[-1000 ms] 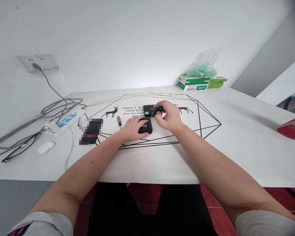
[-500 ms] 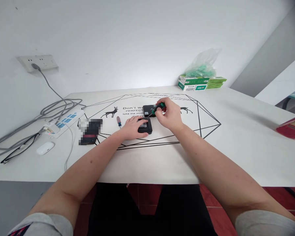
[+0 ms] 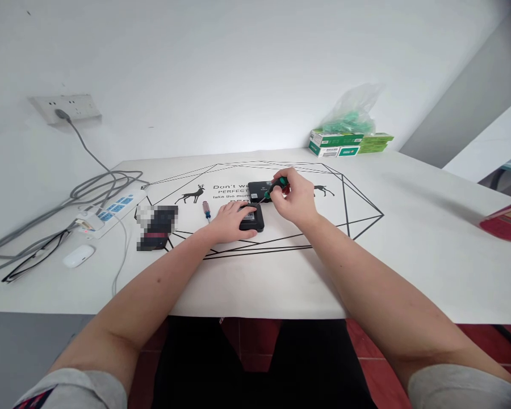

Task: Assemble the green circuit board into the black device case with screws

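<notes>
In the head view, a small black rectangular case (image 3: 259, 218), like a drive enclosure, lies on the table. My left hand (image 3: 229, 221) holds it down, fingers at its far edge and thumb at its near edge, covering its left part. My right hand (image 3: 296, 196) is closed around a screwdriver (image 3: 280, 184) with a green and black handle. Its shaft slants down left to the far edge of the case; the tip is too small to make out. Just behind lies a flat black box (image 3: 258, 188) with a small white label, partly covered by my right hand.
A second screwdriver (image 3: 206, 209) lies left of my left hand. Further left are a blurred dark phone-like item (image 3: 159, 228), a white mouse (image 3: 79, 256), glasses (image 3: 34, 258) and a power strip (image 3: 114, 213) with coiled cables. Green boxes (image 3: 336, 142) stand back right; a red package (image 3: 506, 221) lies far right.
My right hand has shifted very slightly with the screwdriver turning a little in its fingers. My left hand and the case stay in place.
</notes>
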`<state>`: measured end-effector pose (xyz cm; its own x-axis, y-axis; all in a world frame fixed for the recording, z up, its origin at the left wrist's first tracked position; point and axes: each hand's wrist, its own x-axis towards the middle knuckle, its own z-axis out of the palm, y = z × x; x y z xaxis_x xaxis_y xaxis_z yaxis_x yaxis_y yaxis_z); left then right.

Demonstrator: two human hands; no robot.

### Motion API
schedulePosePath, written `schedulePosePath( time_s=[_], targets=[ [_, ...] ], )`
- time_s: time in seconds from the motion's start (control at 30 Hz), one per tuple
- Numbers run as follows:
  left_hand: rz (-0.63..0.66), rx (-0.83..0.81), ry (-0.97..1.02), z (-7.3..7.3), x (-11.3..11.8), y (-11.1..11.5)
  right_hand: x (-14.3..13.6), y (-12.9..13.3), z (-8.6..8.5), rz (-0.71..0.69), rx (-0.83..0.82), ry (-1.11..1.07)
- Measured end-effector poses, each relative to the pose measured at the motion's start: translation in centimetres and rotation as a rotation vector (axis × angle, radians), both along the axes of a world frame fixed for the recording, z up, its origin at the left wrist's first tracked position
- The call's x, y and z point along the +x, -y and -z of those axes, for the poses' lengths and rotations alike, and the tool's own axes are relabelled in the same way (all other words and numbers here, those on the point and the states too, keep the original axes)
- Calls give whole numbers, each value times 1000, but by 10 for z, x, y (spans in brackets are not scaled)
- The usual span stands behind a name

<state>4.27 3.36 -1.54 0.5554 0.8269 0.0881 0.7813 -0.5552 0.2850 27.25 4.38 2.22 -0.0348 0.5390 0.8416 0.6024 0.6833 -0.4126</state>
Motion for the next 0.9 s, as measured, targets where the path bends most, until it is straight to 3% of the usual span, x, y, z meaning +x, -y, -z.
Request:
schedulePosePath(
  time_s=[0.9],
  targets=[
    [-16, -26, -4, -3, 0, -2, 0, 0, 1, 2, -4, 24]
  ],
)
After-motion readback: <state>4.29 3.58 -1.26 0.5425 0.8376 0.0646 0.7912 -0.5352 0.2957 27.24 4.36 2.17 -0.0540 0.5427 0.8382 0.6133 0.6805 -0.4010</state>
